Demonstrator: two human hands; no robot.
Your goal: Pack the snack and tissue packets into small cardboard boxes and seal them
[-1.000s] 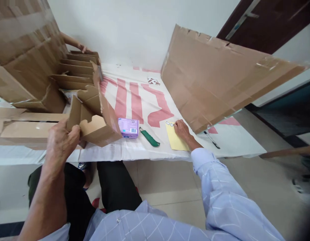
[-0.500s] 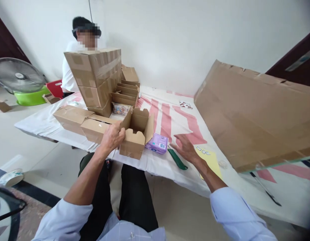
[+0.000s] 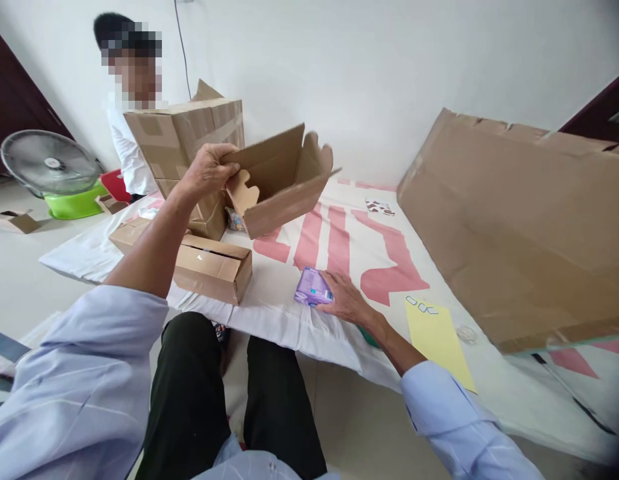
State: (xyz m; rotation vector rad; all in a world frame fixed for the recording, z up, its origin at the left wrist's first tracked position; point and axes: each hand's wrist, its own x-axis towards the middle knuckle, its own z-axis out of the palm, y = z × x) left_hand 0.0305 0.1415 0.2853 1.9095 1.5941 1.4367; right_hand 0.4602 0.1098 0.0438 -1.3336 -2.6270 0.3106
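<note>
My left hand (image 3: 209,170) is closed on the end of an open cardboard box (image 3: 284,210), which is lifted off the table and tilted, its flaps up. Nothing shows inside the part I can see. On the right, my right hand (image 3: 347,300) grips a purple soft package (image 3: 308,287) lying on the cloth, thumb at the near side and fingers at the far side. A green-handled tool (image 3: 368,338) lies mostly hidden under my right wrist. Left of the package is a closed cardboard box (image 3: 209,270) near the table edge.
Taped cartons (image 3: 189,143) stand stacked at the left, with a person (image 3: 127,147) behind them. A large cardboard sheet (image 3: 509,233) leans at the right. Yellow paper (image 3: 437,343) and a patterned card (image 3: 379,207) lie on the cloth. A fan (image 3: 52,163) is far left.
My left hand has raised the open box from the table edge, up and away from me. My right hand has moved left onto the purple package and taken hold of it.
</note>
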